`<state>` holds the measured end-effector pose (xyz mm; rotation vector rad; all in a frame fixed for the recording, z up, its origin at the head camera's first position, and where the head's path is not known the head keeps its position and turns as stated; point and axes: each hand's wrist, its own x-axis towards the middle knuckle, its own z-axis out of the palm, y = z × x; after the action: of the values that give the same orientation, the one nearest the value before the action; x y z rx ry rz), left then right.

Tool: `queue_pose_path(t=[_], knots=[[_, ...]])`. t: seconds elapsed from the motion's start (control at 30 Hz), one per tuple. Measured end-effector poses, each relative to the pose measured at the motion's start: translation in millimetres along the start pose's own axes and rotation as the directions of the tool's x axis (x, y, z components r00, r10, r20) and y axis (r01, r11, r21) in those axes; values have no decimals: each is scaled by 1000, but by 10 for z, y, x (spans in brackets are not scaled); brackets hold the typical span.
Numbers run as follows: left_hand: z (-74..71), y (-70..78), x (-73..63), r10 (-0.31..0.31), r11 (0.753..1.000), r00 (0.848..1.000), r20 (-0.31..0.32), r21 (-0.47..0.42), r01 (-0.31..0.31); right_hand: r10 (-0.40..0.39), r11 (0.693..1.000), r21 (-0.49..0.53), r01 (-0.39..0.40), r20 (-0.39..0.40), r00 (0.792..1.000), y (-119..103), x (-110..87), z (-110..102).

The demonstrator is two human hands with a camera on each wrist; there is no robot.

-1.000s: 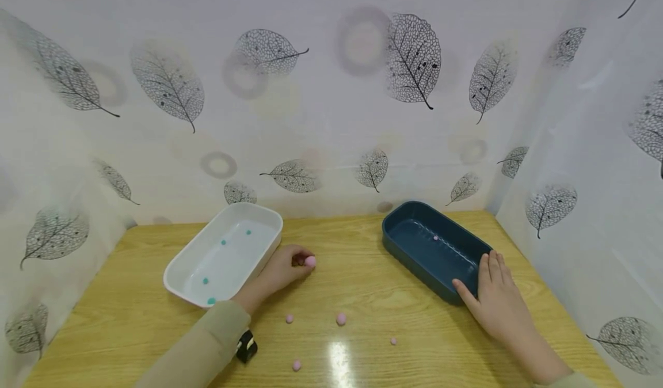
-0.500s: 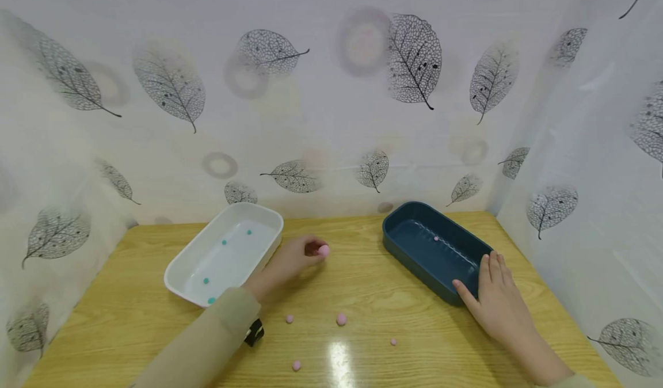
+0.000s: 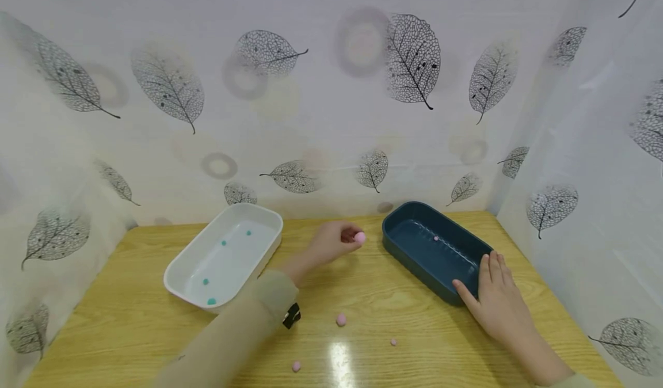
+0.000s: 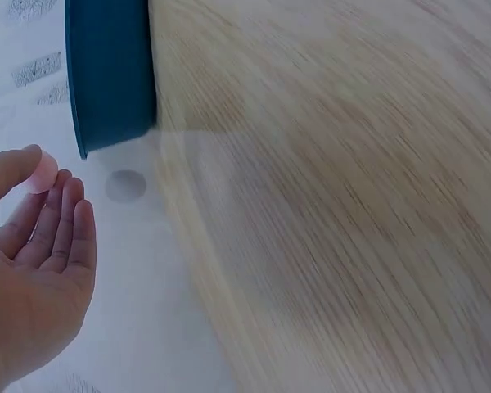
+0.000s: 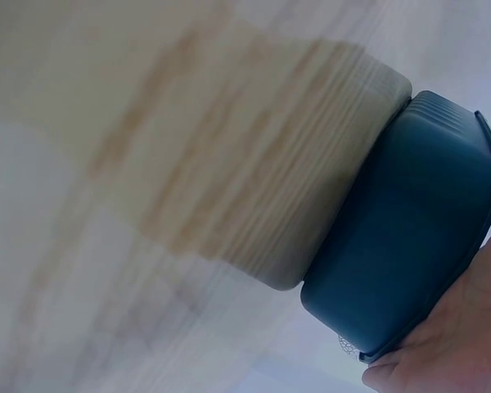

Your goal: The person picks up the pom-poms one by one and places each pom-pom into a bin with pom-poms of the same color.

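Observation:
Between thumb and fingertips, my left hand (image 3: 330, 244) pinches a pink ball (image 3: 359, 237) above the table, a little left of the dark blue tray (image 3: 416, 268). In the left wrist view the same ball (image 4: 42, 173) shows at the fingertips, near the tray's wall (image 4: 110, 82). My right hand (image 3: 499, 304) rests on the near right end of the dark blue tray, its fingers straight and its thumb over the rim. A tiny pink ball (image 3: 435, 238) lies inside that tray. The right wrist view shows the tray's outer wall (image 5: 401, 229) against my palm (image 5: 450, 352).
A white tray (image 3: 230, 270) at left holds several small green balls. On the wooden table (image 3: 440, 353) lie pink balls: one in the middle (image 3: 340, 319), a smaller one to the right (image 3: 393, 342) and one in front (image 3: 296, 366). A leaf-print curtain (image 3: 331, 117) surrounds the table.
My left hand has carried the pink ball right and away from me, from beside the white tray toward the dark blue tray. The left arm now hides one table ball. My right hand stays put.

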<state>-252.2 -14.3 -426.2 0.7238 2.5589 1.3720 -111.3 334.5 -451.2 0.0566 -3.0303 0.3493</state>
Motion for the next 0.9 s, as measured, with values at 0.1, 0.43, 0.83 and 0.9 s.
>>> queue_pose_path(t=[0.1, 0.43, 0.83, 0.9], knots=[[110, 77, 67, 24, 999, 1000, -6, -32, -24, 0, 1000, 2, 0, 1, 1000, -4, -3, 2], [363, 307, 323, 4, 993, 998, -58, -118, -11, -5, 1000, -4, 5, -18, 1000, 7, 3, 18], [562, 371, 617, 24, 991, 993, -113, -130, -39, -7, 1000, -6, 7, -10, 1000, 19, 8, 20], [587, 400, 648, 16, 989, 992, -124, -141, -34, -8, 1000, -5, 8, -12, 1000, 15, 9, 21]])
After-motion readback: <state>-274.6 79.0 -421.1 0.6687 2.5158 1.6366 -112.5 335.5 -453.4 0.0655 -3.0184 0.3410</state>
